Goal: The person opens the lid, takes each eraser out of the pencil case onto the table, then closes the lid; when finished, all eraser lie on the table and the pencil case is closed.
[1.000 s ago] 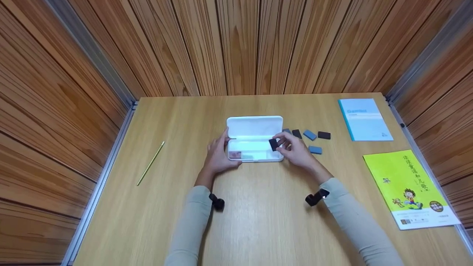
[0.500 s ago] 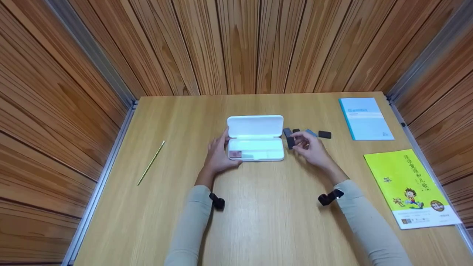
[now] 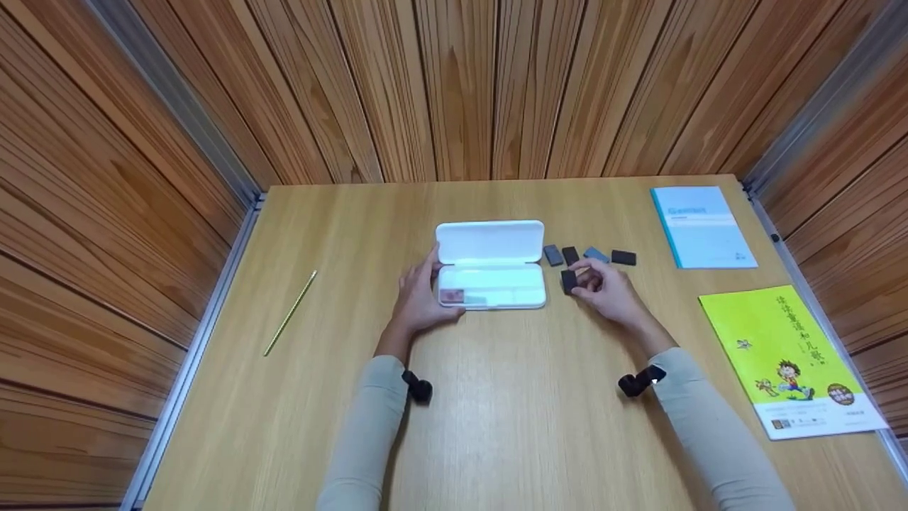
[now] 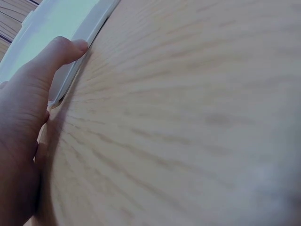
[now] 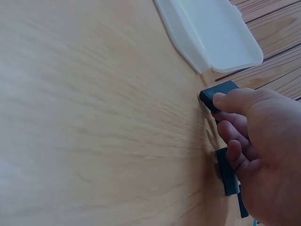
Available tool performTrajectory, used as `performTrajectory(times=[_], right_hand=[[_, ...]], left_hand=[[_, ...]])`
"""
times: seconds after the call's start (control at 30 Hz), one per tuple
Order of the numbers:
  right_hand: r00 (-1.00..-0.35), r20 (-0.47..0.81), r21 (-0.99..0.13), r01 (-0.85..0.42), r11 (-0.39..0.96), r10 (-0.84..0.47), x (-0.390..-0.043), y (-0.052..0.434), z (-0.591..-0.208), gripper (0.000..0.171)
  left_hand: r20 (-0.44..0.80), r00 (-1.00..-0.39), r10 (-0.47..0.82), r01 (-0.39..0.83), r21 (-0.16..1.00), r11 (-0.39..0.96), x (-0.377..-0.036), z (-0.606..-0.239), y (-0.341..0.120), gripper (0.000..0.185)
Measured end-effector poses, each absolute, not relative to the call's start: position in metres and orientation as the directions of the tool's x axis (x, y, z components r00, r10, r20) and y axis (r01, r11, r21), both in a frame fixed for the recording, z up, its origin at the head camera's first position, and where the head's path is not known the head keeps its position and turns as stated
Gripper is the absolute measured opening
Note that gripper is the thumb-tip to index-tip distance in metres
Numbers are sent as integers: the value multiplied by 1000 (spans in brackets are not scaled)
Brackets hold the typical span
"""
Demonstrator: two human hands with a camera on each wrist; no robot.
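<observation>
A white pencil case [image 3: 491,287] lies with its lid [image 3: 489,242] raised at the middle of the table. My left hand [image 3: 420,294] grips its left end, thumb along the front edge; in the left wrist view the thumb [image 4: 59,52] lies on the rim. To the right of the case, my right hand [image 3: 606,289] pinches a small black eraser [image 3: 569,282] between thumb and fingers. In the right wrist view that eraser [image 5: 218,90] is at or just above the tabletop; contact cannot be told. A small pinkish piece [image 3: 451,296] is inside the case at front left.
Behind the right hand lie a grey-blue eraser [image 3: 552,255], a black one [image 3: 570,255], a blue one [image 3: 596,254] and another black one [image 3: 623,257]. A blue-white notebook [image 3: 704,227] and a green book [image 3: 787,362] lie at right. A gold pencil [image 3: 290,313] lies at left.
My right hand has carried the black eraser from over the case's right end rightwards to beside the other erasers. A blue eraser in front is now hidden by the hand. My left hand stays put.
</observation>
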State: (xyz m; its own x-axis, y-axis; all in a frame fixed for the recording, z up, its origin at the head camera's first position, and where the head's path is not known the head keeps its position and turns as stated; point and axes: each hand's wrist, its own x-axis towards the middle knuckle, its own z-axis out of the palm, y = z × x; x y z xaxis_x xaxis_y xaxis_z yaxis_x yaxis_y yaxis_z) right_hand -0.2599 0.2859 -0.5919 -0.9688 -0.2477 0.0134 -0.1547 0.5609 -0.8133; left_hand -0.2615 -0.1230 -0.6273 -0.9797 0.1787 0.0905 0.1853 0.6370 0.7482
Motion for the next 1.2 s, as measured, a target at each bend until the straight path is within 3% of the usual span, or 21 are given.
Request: performTrajectory(times=[0.77,1.2], right_hand=[[-970,-24,-792,-130,597,-242,-259,285,-586,44],[-940,-2,-803,-203,561,-342,-255,253,-574,40]], left_hand=[[113,-975,192,212,741,637,-262,-629,-124,138],[109,-976,189,205,749,630,-262,-630,-123,139]])
